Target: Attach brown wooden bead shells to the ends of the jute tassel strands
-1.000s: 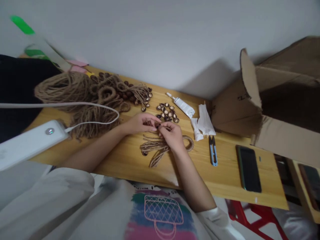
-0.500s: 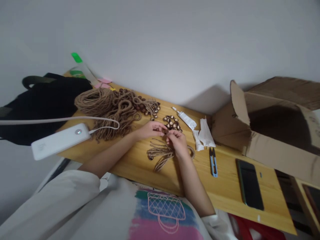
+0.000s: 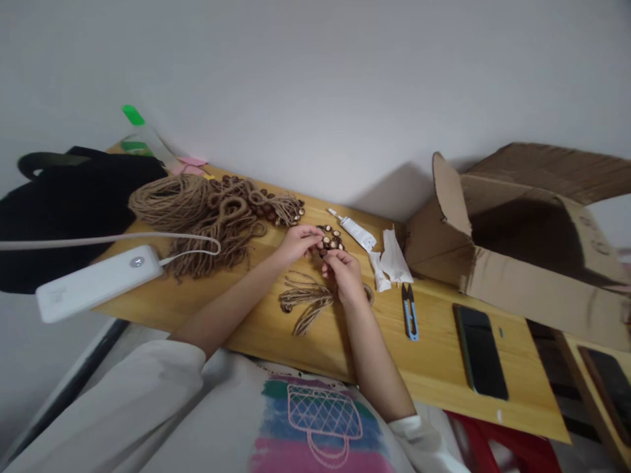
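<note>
My left hand (image 3: 296,242) and my right hand (image 3: 342,274) meet over the wooden table (image 3: 236,322), fingertips pinched together on a small dark bead and a strand of jute twine. Below the hands lies a small bundle of jute twine (image 3: 302,302) with a bead at its end. Just behind the fingers sits a little heap of brown beads (image 3: 331,239). What exactly sits between the fingertips is too small to make out clearly.
A big pile of jute cords with beads (image 3: 207,213) lies at the back left, beside a black bag (image 3: 64,197) and a white power bank (image 3: 93,281) with cable. To the right: glue tube (image 3: 355,230), white wrappers (image 3: 392,259), blue snips (image 3: 409,310), phone (image 3: 480,351), open cardboard box (image 3: 513,236).
The camera view has shifted up and slightly right. Both hands stay pinched together at the same spot by the bead heap; the left hand has moved slightly nearer the beads.
</note>
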